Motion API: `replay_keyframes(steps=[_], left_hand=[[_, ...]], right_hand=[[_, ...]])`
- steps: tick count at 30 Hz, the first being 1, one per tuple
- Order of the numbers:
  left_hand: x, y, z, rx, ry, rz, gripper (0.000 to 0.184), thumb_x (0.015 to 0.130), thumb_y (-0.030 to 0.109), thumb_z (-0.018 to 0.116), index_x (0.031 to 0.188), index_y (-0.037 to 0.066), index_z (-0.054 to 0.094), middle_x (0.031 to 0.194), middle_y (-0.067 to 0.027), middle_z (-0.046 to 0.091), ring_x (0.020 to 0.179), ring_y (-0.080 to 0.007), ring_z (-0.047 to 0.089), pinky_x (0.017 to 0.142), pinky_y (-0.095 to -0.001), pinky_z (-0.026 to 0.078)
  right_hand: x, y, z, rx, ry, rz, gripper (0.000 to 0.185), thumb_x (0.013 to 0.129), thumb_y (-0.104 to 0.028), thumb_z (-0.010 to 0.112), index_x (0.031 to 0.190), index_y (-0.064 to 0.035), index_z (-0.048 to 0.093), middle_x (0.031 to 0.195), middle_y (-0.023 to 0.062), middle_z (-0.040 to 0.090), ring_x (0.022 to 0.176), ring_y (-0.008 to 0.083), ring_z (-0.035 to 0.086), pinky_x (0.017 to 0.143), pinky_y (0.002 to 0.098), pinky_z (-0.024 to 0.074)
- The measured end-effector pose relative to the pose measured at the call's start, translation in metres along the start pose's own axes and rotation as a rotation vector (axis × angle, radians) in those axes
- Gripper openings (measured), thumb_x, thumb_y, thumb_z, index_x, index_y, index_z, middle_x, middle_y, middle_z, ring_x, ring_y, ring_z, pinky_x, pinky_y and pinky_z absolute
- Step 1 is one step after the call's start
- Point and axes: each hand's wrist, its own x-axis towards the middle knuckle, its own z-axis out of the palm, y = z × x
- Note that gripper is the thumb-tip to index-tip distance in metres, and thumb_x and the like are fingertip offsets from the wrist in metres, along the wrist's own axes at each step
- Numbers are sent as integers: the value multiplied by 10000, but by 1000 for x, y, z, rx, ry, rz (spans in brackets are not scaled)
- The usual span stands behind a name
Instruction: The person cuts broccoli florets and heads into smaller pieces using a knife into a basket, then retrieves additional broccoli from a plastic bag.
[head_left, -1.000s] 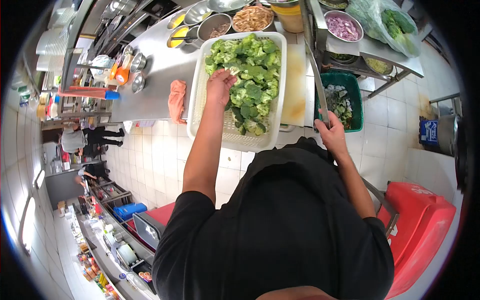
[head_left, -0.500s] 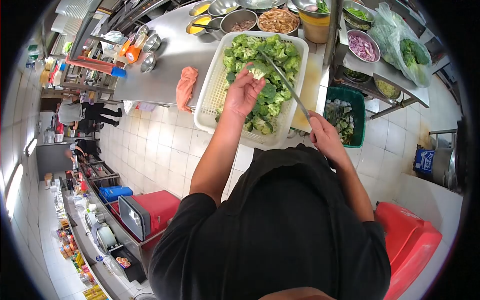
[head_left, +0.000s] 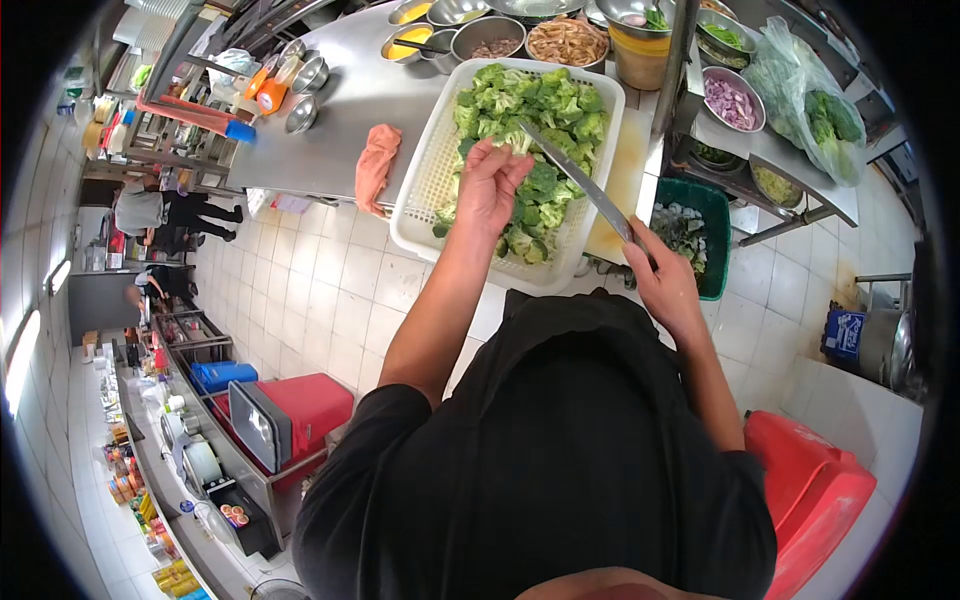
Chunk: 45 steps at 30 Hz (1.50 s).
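My left hand (head_left: 490, 190) is over the white plastic basket (head_left: 412, 215), its fingers pinched on a broccoli floret (head_left: 517, 142) that they partly cover. My right hand (head_left: 662, 275) grips a long knife (head_left: 590, 188) by its dark handle. The blade slants up and to the left across the basket, its tip close to the held floret. Heaped cut broccoli (head_left: 570, 125) lies in the basket beneath both the blade and my left hand.
Bowls of food, including brown strips (head_left: 566, 42), line the counter's back. A pinkish-orange cloth (head_left: 377, 165) lies left of the basket. At right are a cutting board (head_left: 622, 185), a green bin (head_left: 715, 240) of scraps, chopped purple onion (head_left: 730, 102) and a bagged vegetable (head_left: 830, 120).
My right hand has shifted slightly right, and the knife's broad side now shows more. My left fingers have turned and cover more of the floret.
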Motion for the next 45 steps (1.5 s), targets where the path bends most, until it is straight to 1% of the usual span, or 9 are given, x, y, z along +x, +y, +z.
replay_keyframes(steps=[1, 4, 7, 10, 13, 19, 26, 37, 45], left_hand=[[0, 1, 2, 33, 21, 24, 259, 935, -44, 607, 1145, 80, 519, 910, -64, 647, 798, -213, 690, 849, -407, 638], [3, -1, 5, 42, 27, 149, 276, 923, -55, 628, 1144, 72, 521, 897, -46, 618, 799, -181, 676, 800, -357, 649], [2, -3, 16, 90, 94, 185, 288, 913, -67, 639, 1142, 64, 525, 901, -36, 591, 815, -153, 656, 778, -333, 644], [1, -8, 22, 148, 119, 207, 300, 909, -76, 641, 1149, 61, 525, 953, -29, 583, 850, -138, 643, 768, -315, 631], [3, -13, 27, 211, 104, 264, 309, 907, -76, 645, 1156, 63, 524, 1000, -26, 577, 860, -136, 635, 772, -313, 615], [6, -23, 32, 255, 91, 306, 313, 907, -76, 645, 1163, 57, 523, 1104, -34, 553, 887, -139, 625, 796, -316, 598], [11, -27, 37, 340, 68, 304, 365, 922, -84, 602, 1258, 23, 510, 1182, -52, 552, 943, -142, 611, 821, -301, 567], [20, -36, 43, 319, 108, 349, 305, 933, -74, 603, 1209, 19, 514, 1183, -60, 552, 936, -151, 606, 824, -299, 559], [29, -36, 46, 308, 120, 394, 302, 927, -78, 603, 1195, 23, 503, 1180, -67, 528, 934, -162, 597, 827, -310, 563]], right_hand=[[-6, -2, -2, -18, -4, 23, 452, 983, -365, 618, 1343, -93, 626, 1037, 220, 710, 855, 367, 697, 779, 403, 536], [-18, 19, 5, -146, 118, -163, 427, 961, -335, 655, 1335, -129, 643, 923, 203, 701, 759, 355, 670, 703, 434, 520], [-22, 21, 5, -162, 136, -184, 411, 950, -314, 674, 1326, -148, 655, 865, 201, 683, 727, 363, 650, 684, 460, 509], [-27, 22, 4, -142, 183, -223, 410, 946, -299, 681, 1323, -141, 655, 877, 205, 687, 743, 368, 650, 685, 459, 508], [-31, 21, 1, -145, 171, -171, 409, 945, -297, 684, 1319, -134, 656, 876, 204, 688, 775, 373, 655, 704, 458, 513], [-34, 21, 0, -148, 195, -166, 402, 951, -298, 677, 1312, -123, 659, 872, 208, 689, 787, 390, 653, 721, 469, 516], [-33, 21, -1, -165, 211, -157, 408, 948, -308, 681, 1312, -124, 661, 863, 223, 680, 790, 398, 650, 720, 477, 512], [-24, 22, 3, -177, 241, -185, 401, 951, -310, 676, 1310, -131, 662, 843, 217, 667, 784, 395, 643, 704, 480, 507], [-13, 23, 8, -221, 245, -195, 409, 974, -357, 631, 1316, -134, 652, 823, 221, 652, 769, 400, 638, 683, 493, 504]])
